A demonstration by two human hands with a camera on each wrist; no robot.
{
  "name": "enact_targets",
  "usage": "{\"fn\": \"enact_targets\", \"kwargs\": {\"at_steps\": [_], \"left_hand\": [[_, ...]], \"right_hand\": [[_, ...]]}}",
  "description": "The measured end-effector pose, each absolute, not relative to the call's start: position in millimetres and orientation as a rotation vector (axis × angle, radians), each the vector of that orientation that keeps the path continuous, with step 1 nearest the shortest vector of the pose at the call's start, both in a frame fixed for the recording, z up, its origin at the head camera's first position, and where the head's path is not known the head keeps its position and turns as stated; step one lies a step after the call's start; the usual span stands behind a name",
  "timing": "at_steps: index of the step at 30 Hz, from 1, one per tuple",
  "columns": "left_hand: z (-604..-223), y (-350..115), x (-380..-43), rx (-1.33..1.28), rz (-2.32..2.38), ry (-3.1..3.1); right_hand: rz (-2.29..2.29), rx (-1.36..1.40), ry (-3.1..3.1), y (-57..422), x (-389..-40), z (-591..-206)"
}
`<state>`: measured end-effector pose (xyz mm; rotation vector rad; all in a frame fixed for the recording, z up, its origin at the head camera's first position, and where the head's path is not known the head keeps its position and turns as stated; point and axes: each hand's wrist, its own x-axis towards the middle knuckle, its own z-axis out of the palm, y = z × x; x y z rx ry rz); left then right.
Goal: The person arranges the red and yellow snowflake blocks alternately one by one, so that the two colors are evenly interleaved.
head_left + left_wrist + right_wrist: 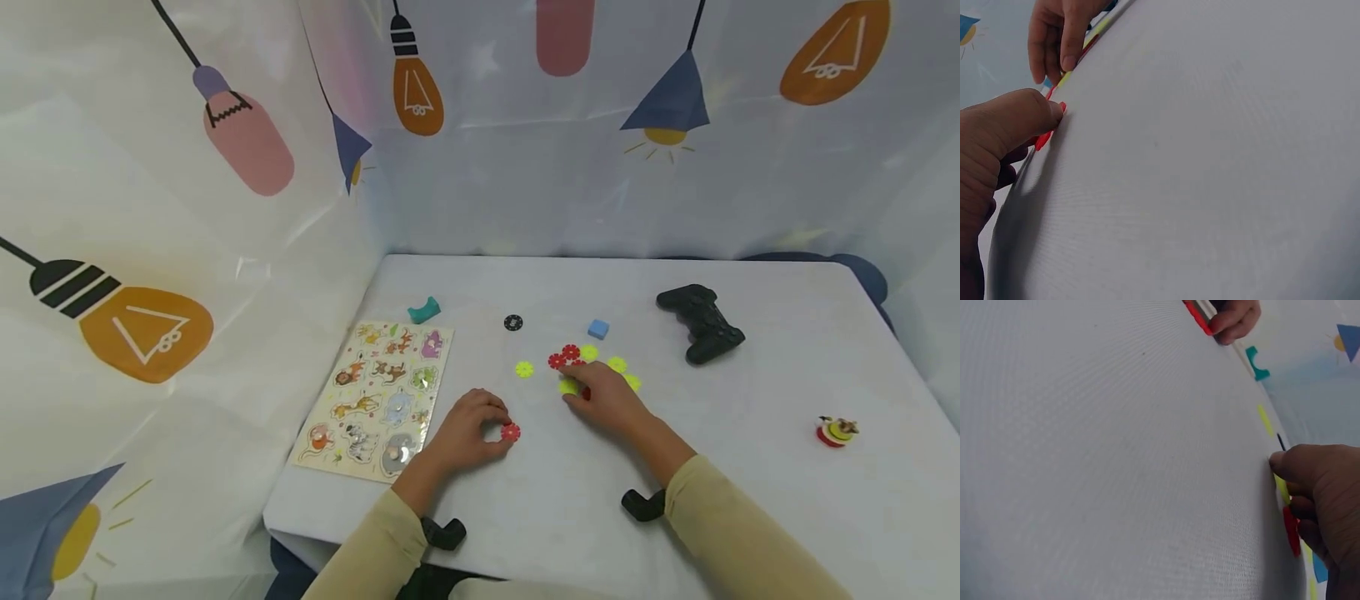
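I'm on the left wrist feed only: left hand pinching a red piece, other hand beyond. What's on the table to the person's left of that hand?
Observer: A board of animal pictures, lying flat, just left of the left hand.

Operator: Anything by its far edge?

Observer: Yes, a teal piece with a curved cut-out, close to the far right corner.

Operator: And out to the right of the right hand?

Observer: Near the table's right side, a small multicoloured item, well apart from that hand. Too small to name surely.
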<state>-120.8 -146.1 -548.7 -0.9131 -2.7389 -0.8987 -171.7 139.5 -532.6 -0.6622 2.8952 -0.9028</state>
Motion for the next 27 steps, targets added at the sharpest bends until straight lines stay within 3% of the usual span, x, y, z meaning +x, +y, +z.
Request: {"fn": "enact_targets", "kwargs": {"at_steps": [7,18,27], "left_hand": [[-551.4,-148.2,-124.2,-0.909,-0.878,-2.727],[-548.3,-147.8,-126.3,-0.932,-0.885,-2.718],[-548.8,-145.3,-122.3,-0.905,-0.882,-2.757]], "right_hand": [[-0.915,-0.684,2.879,137.6,-172.0,-531.6],[-1.043,-1.003,2.737,111.6,-130.5,-532.2],[-0.992,-1.051,2.760,93.0,-124.4,-542.2]]}}
